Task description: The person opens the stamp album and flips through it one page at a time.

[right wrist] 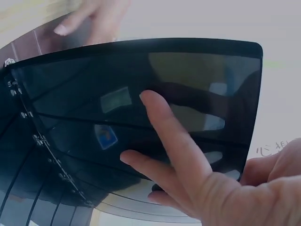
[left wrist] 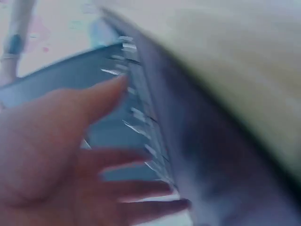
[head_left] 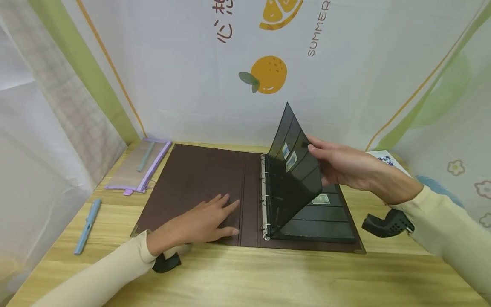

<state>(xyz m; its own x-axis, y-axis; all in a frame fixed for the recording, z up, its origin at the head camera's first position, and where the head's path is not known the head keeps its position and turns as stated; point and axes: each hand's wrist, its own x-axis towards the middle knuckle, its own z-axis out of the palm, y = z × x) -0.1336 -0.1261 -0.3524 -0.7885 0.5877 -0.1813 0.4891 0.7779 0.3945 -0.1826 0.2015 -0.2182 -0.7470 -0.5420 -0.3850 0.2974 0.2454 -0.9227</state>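
Observation:
A dark brown ring binder [head_left: 203, 179] lies open on the table, with black stamp pages on its metal rings [head_left: 264, 192]. My right hand [head_left: 341, 164] grips the outer edge of a raised black page [head_left: 293, 194], thumb on one side and fingers on the other. Two small stamps [head_left: 291, 161] show in its strips; another stamp [head_left: 320, 199] sits on the page beneath. In the right wrist view, straight fingers lie along the page's back. Over the inside cover, my left hand [head_left: 203, 219] spreads its fingers, holding nothing. The left wrist view is blurred.
A purple-edged zip pouch [head_left: 126, 168] with a pen inside lies at the back left. Nearer is a light blue pen [head_left: 88, 227]. A white card with blue writing [head_left: 385, 160] is partly behind the right arm. A printed curtain [head_left: 184, 85] hangs behind the table.

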